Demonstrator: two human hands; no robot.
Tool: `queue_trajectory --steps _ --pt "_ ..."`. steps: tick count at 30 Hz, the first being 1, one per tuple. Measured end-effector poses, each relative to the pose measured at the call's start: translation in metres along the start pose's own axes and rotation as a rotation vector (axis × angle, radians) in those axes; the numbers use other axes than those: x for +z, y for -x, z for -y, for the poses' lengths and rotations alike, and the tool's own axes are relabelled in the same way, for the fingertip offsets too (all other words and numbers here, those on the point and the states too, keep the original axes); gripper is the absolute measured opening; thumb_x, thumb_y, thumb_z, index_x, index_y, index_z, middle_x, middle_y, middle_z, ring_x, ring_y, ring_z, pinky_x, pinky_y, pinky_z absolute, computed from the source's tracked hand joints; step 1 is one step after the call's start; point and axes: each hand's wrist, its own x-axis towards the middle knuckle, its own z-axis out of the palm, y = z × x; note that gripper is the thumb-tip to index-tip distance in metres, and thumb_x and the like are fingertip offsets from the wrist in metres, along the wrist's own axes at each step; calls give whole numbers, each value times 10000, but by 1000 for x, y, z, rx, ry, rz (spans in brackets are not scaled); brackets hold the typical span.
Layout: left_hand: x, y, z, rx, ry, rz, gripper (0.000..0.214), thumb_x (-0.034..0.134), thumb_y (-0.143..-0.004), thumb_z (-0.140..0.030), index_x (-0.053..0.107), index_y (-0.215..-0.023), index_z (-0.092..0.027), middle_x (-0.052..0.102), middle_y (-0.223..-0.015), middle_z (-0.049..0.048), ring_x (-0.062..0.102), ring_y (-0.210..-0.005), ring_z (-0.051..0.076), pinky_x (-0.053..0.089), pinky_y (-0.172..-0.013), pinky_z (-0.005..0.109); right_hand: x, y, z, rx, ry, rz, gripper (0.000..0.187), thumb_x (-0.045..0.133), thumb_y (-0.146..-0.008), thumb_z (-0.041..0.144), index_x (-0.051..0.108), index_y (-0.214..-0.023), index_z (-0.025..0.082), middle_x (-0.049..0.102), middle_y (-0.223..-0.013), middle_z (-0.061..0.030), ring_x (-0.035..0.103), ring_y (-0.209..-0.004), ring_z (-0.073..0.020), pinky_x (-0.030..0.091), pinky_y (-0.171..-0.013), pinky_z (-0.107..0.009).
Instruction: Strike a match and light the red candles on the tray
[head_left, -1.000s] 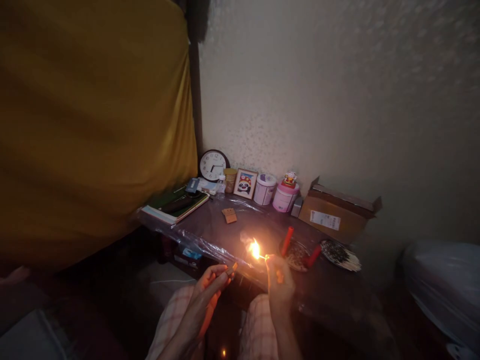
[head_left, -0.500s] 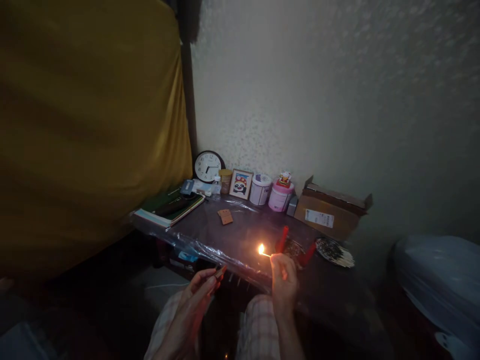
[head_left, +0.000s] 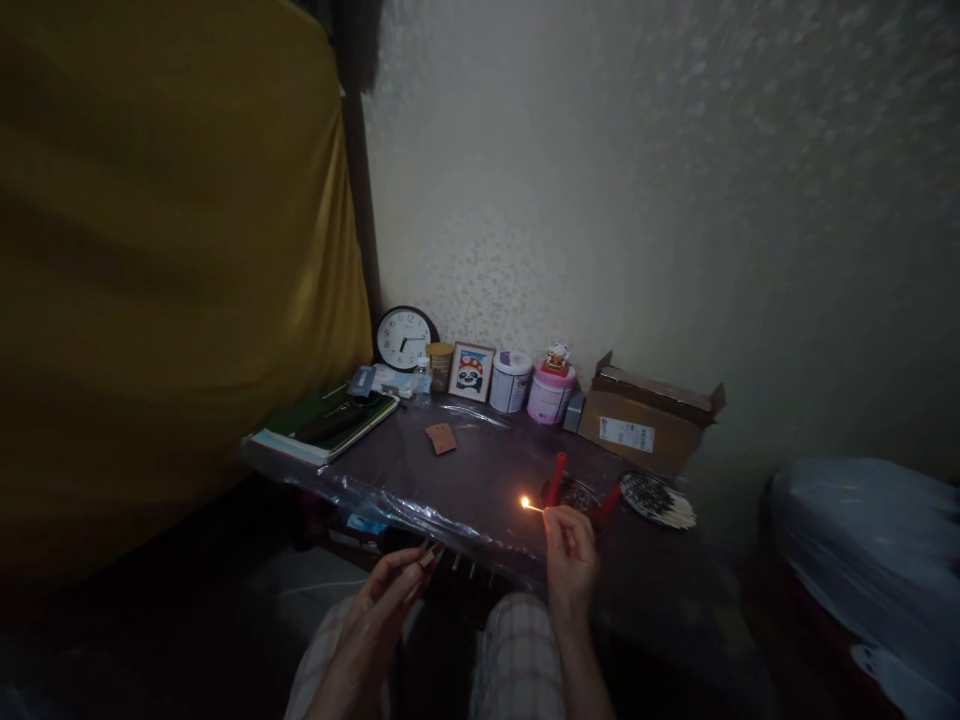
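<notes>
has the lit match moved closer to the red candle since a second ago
Yes. The lit match in the right hand now burns close beside the upright red candle; earlier the flame sat farther to its left.

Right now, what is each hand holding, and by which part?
The right hand pinches a lit match by its unlit end. The left hand holds a small box, likely a matchbox, at the fingertips.

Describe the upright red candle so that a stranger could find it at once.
Start at the dark plastic-covered table under the speckled wall. Near its front edge, beside the right hand holding a lit match, stands the upright red candle; its neighbour, another red candle, leans sideways.
</notes>
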Motion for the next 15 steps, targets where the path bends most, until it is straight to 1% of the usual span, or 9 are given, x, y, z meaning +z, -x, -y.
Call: queue_trajectory --steps 3,6,12,15 --pt "0 -1 1 0 -7 -27 226 703 -719 -331 667 -909 -214 722 -960 44 606 -1020 216 434 -899 301 -1 -1 0 -29 16 1 141 598 -808 278 633 -728 167 595 -812 -44 571 -793 -171 469 -747 -340" --pt "1 0 1 11 -5 -16 242 716 -703 -342 671 -903 -212 726 -951 47 608 -1028 226 434 -912 315 -2 -3 1 -52 30 -7 142 598 -807 277 629 -722 168 596 -795 -40 571 -779 -167 472 -734 -331" --pt "1 0 0 -27 -7 -58 287 748 -665 -347 671 -905 -211 726 -966 52 617 -1017 227 461 -872 312 -5 -6 3 -88 58 0 114 601 -810 251 638 -737 172 608 -795 -35 579 -774 -159 468 -734 -312" --pt "2 2 0 -40 -9 -64 288 750 -660 -352 673 -902 -216 728 -953 39 612 -1031 223 451 -895 305 -6 -7 2 -97 70 8 113 596 -815 250 639 -744 174 607 -798 -37 576 -776 -161 473 -733 -317"
